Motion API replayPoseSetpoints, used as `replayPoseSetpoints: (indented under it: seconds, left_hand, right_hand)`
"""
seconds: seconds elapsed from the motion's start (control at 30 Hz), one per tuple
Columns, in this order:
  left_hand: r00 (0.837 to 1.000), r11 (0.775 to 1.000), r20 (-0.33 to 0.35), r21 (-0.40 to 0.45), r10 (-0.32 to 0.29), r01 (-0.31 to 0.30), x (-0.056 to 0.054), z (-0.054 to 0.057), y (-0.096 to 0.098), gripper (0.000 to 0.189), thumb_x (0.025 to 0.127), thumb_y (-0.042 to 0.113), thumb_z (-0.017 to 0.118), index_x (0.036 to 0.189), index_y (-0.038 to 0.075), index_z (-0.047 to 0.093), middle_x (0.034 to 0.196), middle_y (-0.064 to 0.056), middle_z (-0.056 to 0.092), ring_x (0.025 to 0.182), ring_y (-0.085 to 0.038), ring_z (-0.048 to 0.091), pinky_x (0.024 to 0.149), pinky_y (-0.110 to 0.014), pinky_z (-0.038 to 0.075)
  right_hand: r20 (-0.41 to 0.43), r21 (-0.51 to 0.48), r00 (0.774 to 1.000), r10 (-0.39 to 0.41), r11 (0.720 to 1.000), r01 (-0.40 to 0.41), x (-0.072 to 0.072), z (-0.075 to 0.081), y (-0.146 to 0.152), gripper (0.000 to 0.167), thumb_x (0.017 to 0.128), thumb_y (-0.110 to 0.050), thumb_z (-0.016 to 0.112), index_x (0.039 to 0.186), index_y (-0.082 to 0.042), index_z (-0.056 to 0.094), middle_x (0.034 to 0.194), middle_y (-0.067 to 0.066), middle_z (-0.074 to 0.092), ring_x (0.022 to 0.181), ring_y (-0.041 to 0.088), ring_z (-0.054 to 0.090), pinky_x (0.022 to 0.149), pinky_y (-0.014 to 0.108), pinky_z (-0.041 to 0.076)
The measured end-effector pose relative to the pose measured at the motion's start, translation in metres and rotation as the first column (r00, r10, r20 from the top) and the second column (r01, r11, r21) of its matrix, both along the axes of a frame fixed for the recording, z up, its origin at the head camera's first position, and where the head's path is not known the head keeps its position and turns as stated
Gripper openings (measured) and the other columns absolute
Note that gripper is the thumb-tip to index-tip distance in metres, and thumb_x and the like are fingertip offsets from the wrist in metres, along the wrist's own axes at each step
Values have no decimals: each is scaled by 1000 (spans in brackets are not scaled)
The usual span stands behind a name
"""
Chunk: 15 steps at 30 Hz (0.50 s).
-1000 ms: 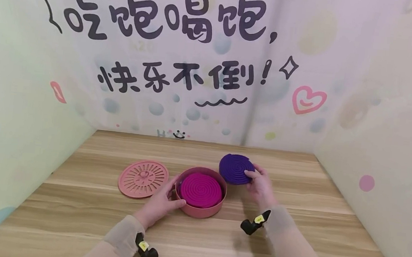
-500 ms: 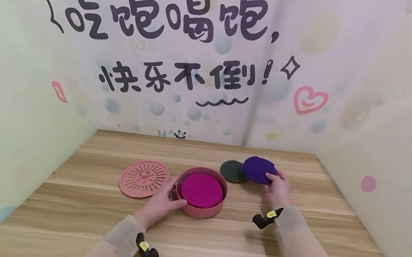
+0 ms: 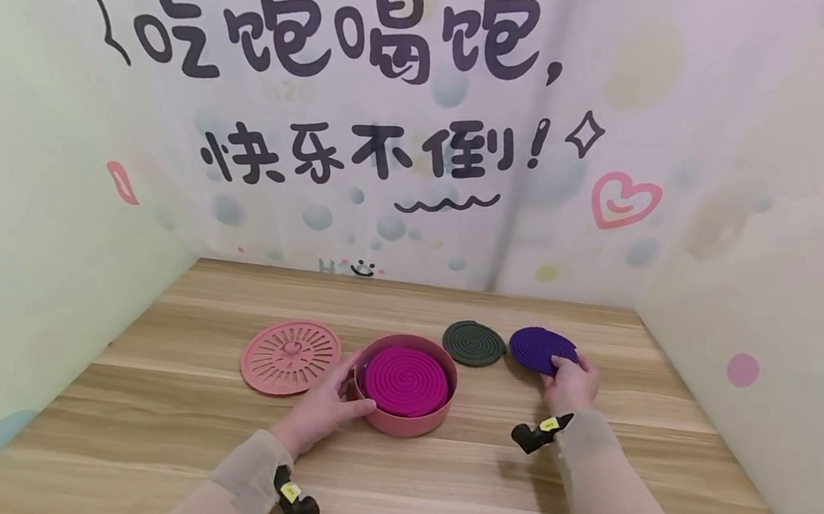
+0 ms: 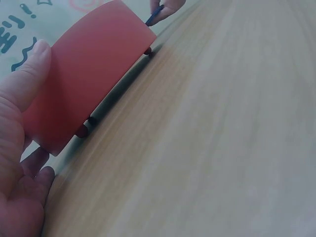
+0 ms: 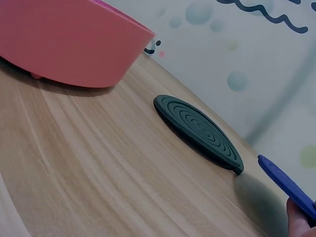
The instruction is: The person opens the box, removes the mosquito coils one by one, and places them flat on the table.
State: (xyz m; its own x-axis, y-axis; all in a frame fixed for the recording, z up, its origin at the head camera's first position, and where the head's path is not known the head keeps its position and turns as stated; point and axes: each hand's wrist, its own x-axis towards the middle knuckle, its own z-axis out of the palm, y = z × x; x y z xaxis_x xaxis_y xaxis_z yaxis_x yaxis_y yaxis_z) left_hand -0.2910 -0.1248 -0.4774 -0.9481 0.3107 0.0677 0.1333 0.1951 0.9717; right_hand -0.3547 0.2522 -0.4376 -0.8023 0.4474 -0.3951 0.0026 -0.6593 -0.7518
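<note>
A round pink mosquito coil tin (image 3: pixel 405 426) stands mid-table on small feet, with a magenta mosquito coil (image 3: pixel 406 380) inside near the rim. My left hand (image 3: pixel 324 407) holds the tin's left side, thumb at the front and fingers farther back. The left wrist view shows the thumb against the tin's wall (image 4: pixel 89 69). Right of the tin, my right hand (image 3: pixel 572 384) pinches the near right edge of a purple mosquito coil (image 3: pixel 539 350), thumb on top. A shadow lies on the table below this coil in the right wrist view. Between tin and purple coil lies a dark green mosquito coil (image 3: pixel 474 344).
The pink slotted lid (image 3: pixel 291 357) with a small central knob lies flat left of the tin, behind my left hand. The wooden table (image 3: pixel 387 497) meets a printed back wall (image 3: pixel 294 228) and plain side walls.
My right hand has carried the purple coil to the right and then lowered it. The dark green coil, hidden at first, has come fully into sight. My left hand stays on the tin.
</note>
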Motion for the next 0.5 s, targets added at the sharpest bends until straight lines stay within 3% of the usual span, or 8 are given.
replayPoseSetpoints:
  seconds: [0.2,0.5]
  left_hand:
    - [1000,1000,-5,3,4,-4,0,-1,1,90,81,25,79,153,20,26,154,-8,29,141,-29,28,113,-46,25]
    - [999,1000,-33,7,-2,2,0,1,2,89,81,24,79,153,18,27,152,-8,34,138,-27,34,113,-44,27]
  right_hand:
    - [13,9,1000,-26,1000,26,1,-2,0,79,90,17,44,154,-15,14,160,4,13,141,17,24,107,35,35]
    - [8,38,999,37,999,-37,5,3,-2,75,94,6,44,155,-13,5,160,5,9,142,17,20,112,39,28]
